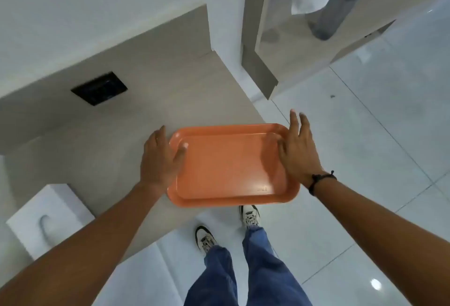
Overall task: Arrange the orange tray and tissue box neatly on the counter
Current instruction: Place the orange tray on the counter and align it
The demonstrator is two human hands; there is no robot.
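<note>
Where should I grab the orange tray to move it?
Grip the orange tray by its two short raised rims, one hand from each side, where the left hand and right hand already sit. It lies flat and partly overhangs the counter edge, so fingers can likely hook underneath.

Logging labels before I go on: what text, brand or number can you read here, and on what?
None can be read.
Tray: a small embossed mark near its near right corner, too blurred to read.
Black panel in the counter: faint bluish marks, unreadable.
Tissue box: no print visible.
</note>
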